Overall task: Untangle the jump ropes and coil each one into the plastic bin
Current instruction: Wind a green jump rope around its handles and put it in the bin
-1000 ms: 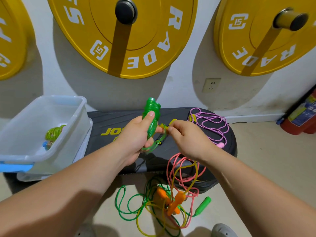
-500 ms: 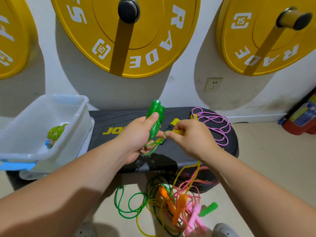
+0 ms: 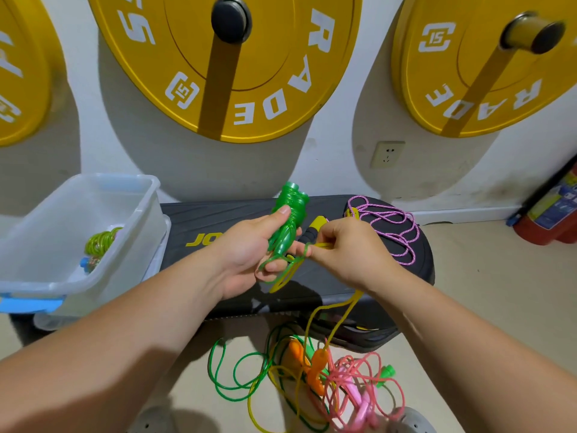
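A black step platform (image 3: 218, 220) with yellow lettering stands on the beige floor (image 3: 499, 292) against the wall. A purple braided rope (image 3: 394, 227) lies in loose loops on its right end. A clear plastic bin (image 3: 46, 276) sits at its left end; whether it rests on the step or beside it cannot be told. On the floor just in front lies a tangle of jump ropes (image 3: 352, 389) in green, yellow and pink, with orange handles (image 3: 315, 365) in the middle. A red fire extinguisher (image 3: 549, 214) stands at the far right.

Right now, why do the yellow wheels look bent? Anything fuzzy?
Head view: the wide lens bows the yellow plates; they cast soft shadows on the wall; the pink rope on the floor looks slightly smeared; the green rope in the left hand is sharp.
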